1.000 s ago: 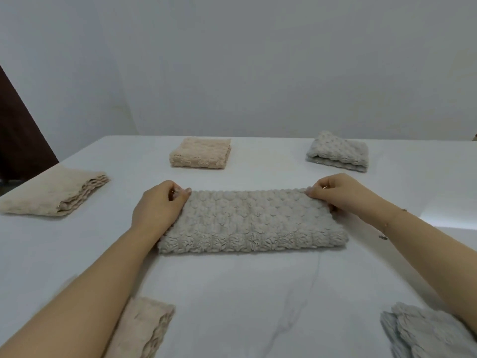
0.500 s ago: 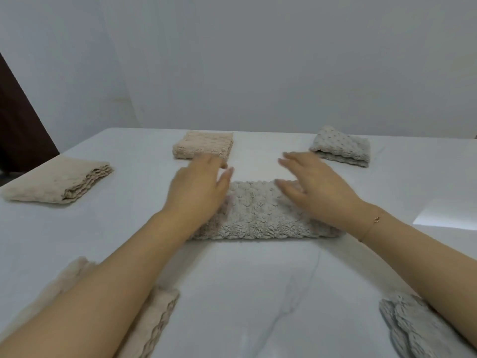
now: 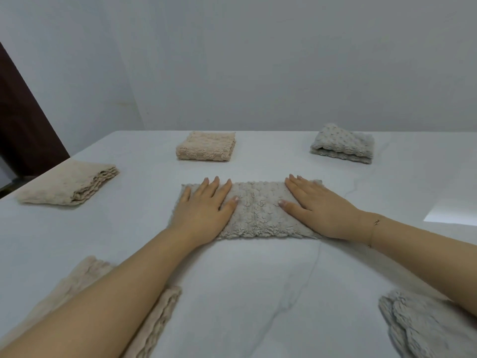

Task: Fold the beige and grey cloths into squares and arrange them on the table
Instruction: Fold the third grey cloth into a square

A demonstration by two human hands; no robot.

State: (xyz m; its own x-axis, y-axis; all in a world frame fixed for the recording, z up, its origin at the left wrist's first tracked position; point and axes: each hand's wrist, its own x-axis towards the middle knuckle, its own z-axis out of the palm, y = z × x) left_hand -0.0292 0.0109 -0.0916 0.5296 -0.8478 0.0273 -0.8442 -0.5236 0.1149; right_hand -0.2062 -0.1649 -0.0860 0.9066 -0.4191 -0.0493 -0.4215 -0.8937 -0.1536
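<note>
White marble table with six cloths

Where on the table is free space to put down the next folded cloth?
Bare table lies in front of the grey cloth under both hands, and between the far beige square and far grey square. The near corners are crowded: beige cloths left, grey cloths right.

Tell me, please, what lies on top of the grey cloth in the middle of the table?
Both hands lie flat on the grey cloth: the left hand on its left part, the right hand on its right part. The cloth's middle is bare. The parts under the palms are covered.
</note>
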